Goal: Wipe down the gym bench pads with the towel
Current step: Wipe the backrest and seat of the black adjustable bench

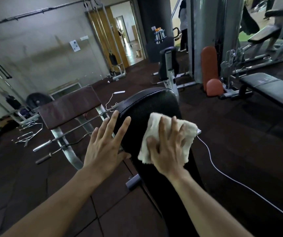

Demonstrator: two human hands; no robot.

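Towel, cream terry cloth (168,134), lay under our spread right hand (169,147) for wiping the black padded surface (144,106), while our left hand (105,142), fingers (113,119) straight, steadied its edge.

**One head-worn view, looking forward and down**

A single wide-angle camera sits on the person's head and faces forward and down. It looks close along both forearms to the left hand (105,147) and right hand (169,149) on the black bench pad (145,106). Beyond, the dark floor (239,151) and far wall (34,48) bend with the lens. No second view shares the scene.
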